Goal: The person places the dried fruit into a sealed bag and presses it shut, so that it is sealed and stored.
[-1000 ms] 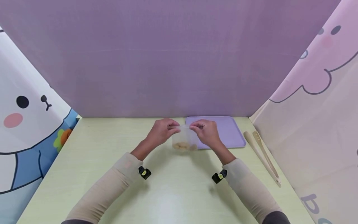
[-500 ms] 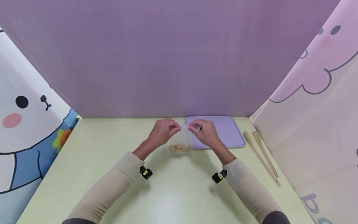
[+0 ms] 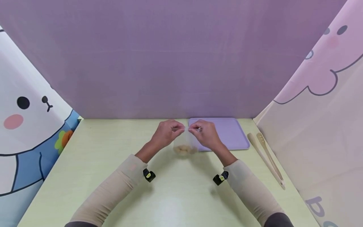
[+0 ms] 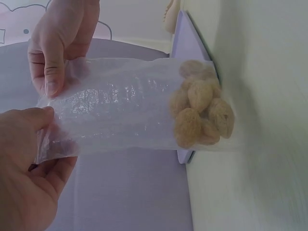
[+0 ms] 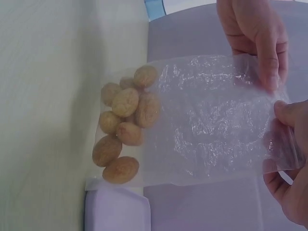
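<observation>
A clear plastic bag (image 4: 120, 106) hangs upright over the table, with several walnuts (image 4: 199, 96) gathered at its bottom. My left hand (image 3: 166, 134) pinches the bag's top edge on the left between thumb and fingers. On the other side, my right hand (image 3: 206, 134) pinches the same edge, its fingertips close to those of the left. In the right wrist view the walnuts (image 5: 125, 125) lie along the bag's bottom seam. Whether the bag's bottom touches the table cannot be told.
Behind the bag and to its right lies a flat purple tray (image 3: 227, 135) against the back wall. Wooden tongs (image 3: 267, 160) rest near the table's right edge. Fabric walls (image 3: 170, 63) enclose the table (image 3: 113, 142) at the back and sides.
Both hands have come closer together along the bag's top edge, the left moving slightly right and the right slightly left. The bag's bottom has swung a little left, then back. Tray and tongs stay put.
</observation>
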Action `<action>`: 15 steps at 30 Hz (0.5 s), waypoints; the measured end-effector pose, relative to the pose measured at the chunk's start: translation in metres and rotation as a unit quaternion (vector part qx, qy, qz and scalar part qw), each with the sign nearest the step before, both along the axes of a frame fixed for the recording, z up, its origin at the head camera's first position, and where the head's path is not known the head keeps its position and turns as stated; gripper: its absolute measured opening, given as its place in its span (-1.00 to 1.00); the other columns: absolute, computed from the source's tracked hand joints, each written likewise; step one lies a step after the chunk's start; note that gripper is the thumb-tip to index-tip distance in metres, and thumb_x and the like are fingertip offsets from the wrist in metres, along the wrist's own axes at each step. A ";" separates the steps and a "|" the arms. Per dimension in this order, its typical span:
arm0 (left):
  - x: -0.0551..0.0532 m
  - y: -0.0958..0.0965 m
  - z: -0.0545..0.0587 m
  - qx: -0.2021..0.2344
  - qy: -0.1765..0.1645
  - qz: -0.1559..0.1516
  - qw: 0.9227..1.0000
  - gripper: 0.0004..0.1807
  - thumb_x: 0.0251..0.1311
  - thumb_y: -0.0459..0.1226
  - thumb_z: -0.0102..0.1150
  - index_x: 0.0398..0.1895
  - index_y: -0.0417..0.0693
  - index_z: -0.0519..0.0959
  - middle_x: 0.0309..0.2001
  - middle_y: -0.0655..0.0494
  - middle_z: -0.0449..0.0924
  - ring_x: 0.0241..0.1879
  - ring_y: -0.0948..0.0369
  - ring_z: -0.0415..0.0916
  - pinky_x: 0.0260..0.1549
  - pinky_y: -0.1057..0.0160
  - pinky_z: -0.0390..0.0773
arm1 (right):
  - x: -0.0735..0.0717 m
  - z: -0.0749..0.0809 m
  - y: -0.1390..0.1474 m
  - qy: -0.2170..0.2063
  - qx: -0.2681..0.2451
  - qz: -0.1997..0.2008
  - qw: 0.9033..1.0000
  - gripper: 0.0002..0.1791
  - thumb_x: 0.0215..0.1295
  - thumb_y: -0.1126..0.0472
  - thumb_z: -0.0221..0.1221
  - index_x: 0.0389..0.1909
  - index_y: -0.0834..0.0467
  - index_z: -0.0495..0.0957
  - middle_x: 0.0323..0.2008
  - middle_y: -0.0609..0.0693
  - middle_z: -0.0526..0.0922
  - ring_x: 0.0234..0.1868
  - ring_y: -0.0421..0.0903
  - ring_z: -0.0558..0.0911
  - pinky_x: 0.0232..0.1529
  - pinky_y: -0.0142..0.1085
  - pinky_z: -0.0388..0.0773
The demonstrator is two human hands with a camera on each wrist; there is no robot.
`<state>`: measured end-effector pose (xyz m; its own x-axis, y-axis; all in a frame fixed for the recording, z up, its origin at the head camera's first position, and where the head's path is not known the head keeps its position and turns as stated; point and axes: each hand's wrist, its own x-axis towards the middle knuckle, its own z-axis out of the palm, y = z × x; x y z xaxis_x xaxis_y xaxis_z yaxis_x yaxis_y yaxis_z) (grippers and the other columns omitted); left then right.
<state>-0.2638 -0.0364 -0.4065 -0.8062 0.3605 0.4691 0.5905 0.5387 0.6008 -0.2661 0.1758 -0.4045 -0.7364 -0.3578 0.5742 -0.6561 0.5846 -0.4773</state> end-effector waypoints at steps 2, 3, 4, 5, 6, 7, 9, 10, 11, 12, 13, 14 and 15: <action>0.000 0.002 0.000 -0.004 0.001 -0.004 1.000 -0.86 0.25 -0.23 0.39 -0.20 -0.08 0.78 -0.24 0.05 0.76 -0.22 0.16 0.75 -0.21 0.18 0.71 | 0.000 -0.001 0.001 -0.003 -0.004 0.001 1.000 -0.93 0.21 0.27 0.42 -0.37 0.21 0.76 -0.39 0.05 0.78 -0.37 -0.05 0.72 -0.31 -0.12 0.68; 0.000 0.003 -0.001 -0.007 0.002 -0.004 1.000 -0.86 0.25 -0.22 0.39 -0.20 -0.08 0.78 -0.25 0.06 0.76 -0.23 0.17 0.74 -0.22 0.18 0.71 | 0.000 -0.002 0.001 -0.005 -0.006 0.001 1.000 -0.93 0.21 0.27 0.42 -0.37 0.21 0.76 -0.39 0.05 0.78 -0.37 -0.05 0.72 -0.31 -0.12 0.68; 0.000 0.004 -0.001 -0.009 0.003 -0.004 1.000 -0.86 0.25 -0.22 0.39 -0.21 -0.07 0.78 -0.26 0.06 0.76 -0.24 0.18 0.74 -0.23 0.19 0.71 | 0.000 -0.003 0.001 -0.008 -0.007 0.002 1.000 -0.93 0.21 0.28 0.42 -0.36 0.21 0.76 -0.39 0.06 0.78 -0.37 -0.05 0.72 -0.31 -0.13 0.68; 0.000 0.005 -0.002 -0.012 0.005 -0.003 1.000 -0.86 0.24 -0.22 0.39 -0.21 -0.06 0.79 -0.27 0.08 0.76 -0.25 0.19 0.74 -0.24 0.20 0.70 | -0.001 -0.003 0.002 -0.009 -0.008 0.002 1.000 -0.93 0.21 0.28 0.42 -0.36 0.21 0.76 -0.38 0.05 0.78 -0.36 -0.05 0.72 -0.32 -0.14 0.68; -0.001 0.005 -0.002 -0.013 0.008 -0.002 1.000 -0.87 0.24 -0.22 0.39 -0.22 -0.06 0.79 -0.28 0.08 0.76 -0.26 0.20 0.74 -0.25 0.21 0.70 | -0.001 -0.004 0.002 -0.010 -0.008 0.001 1.000 -0.94 0.20 0.28 0.42 -0.36 0.20 0.76 -0.38 0.05 0.78 -0.36 -0.06 0.72 -0.32 -0.16 0.68; -0.001 0.006 -0.003 -0.014 0.012 -0.001 1.000 -0.88 0.24 -0.22 0.39 -0.23 -0.05 0.79 -0.29 0.08 0.77 -0.28 0.21 0.73 -0.26 0.21 0.69 | -0.001 -0.005 0.003 -0.011 -0.008 0.002 1.000 -0.94 0.21 0.28 0.42 -0.36 0.20 0.76 -0.38 0.05 0.78 -0.36 -0.06 0.72 -0.32 -0.17 0.68; -0.001 0.007 -0.003 -0.012 0.017 -0.001 1.000 -0.89 0.25 -0.23 0.39 -0.25 -0.06 0.79 -0.30 0.09 0.77 -0.29 0.22 0.73 -0.28 0.23 0.69 | -0.001 -0.005 0.003 -0.010 -0.011 0.005 1.000 -0.93 0.20 0.28 0.43 -0.36 0.21 0.76 -0.38 0.05 0.78 -0.36 -0.06 0.72 -0.33 -0.16 0.67; -0.001 0.008 -0.003 -0.010 0.020 -0.002 1.000 -0.89 0.25 -0.23 0.39 -0.26 -0.06 0.79 -0.30 0.08 0.77 -0.29 0.22 0.73 -0.29 0.23 0.69 | -0.001 -0.005 0.003 -0.009 -0.012 0.006 1.000 -0.93 0.20 0.28 0.42 -0.36 0.21 0.76 -0.38 0.05 0.78 -0.36 -0.06 0.72 -0.33 -0.15 0.67; -0.001 0.008 -0.003 -0.008 0.023 -0.003 1.000 -0.90 0.25 -0.24 0.39 -0.27 -0.07 0.79 -0.30 0.08 0.77 -0.29 0.22 0.73 -0.29 0.23 0.69 | -0.001 -0.005 0.003 -0.009 -0.013 0.008 1.000 -0.93 0.20 0.28 0.42 -0.36 0.22 0.76 -0.38 0.06 0.77 -0.36 -0.05 0.72 -0.33 -0.13 0.67; -0.001 0.008 -0.004 -0.006 0.025 -0.004 1.000 -0.91 0.25 -0.25 0.39 -0.28 -0.07 0.78 -0.30 0.08 0.76 -0.29 0.21 0.73 -0.29 0.23 0.69 | -0.001 -0.005 0.003 -0.010 -0.014 0.010 1.000 -0.92 0.21 0.28 0.42 -0.36 0.23 0.75 -0.38 0.07 0.77 -0.35 -0.04 0.72 -0.33 -0.11 0.68; -0.001 0.008 -0.004 -0.006 0.029 -0.004 1.000 -0.91 0.25 -0.25 0.38 -0.29 -0.07 0.78 -0.31 0.08 0.76 -0.29 0.21 0.72 -0.29 0.23 0.69 | -0.001 -0.005 0.003 -0.012 -0.015 0.012 1.000 -0.93 0.21 0.29 0.42 -0.36 0.23 0.75 -0.38 0.07 0.77 -0.35 -0.04 0.72 -0.32 -0.09 0.68; -0.001 0.008 -0.003 -0.005 0.031 -0.004 1.000 -0.92 0.25 -0.25 0.38 -0.30 -0.07 0.78 -0.31 0.08 0.76 -0.30 0.21 0.72 -0.29 0.23 0.69 | -0.001 -0.005 0.002 -0.013 -0.015 0.014 1.000 -0.92 0.21 0.29 0.42 -0.36 0.23 0.74 -0.37 0.08 0.77 -0.34 -0.03 0.72 -0.31 -0.07 0.68; -0.002 0.008 -0.004 -0.004 0.031 -0.004 0.999 -0.93 0.25 -0.26 0.38 -0.31 -0.07 0.78 -0.32 0.09 0.75 -0.30 0.21 0.71 -0.29 0.22 0.69 | -0.001 -0.004 0.002 -0.017 -0.016 0.015 1.000 -0.92 0.21 0.29 0.42 -0.35 0.23 0.74 -0.37 0.08 0.77 -0.33 -0.04 0.72 -0.30 -0.05 0.68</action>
<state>-0.2653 -0.0280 -0.4101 -0.7727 0.3707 0.5152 0.6307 0.5394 0.5579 -0.2670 0.1778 -0.4089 -0.7443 -0.3629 0.5607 -0.6569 0.5490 -0.5168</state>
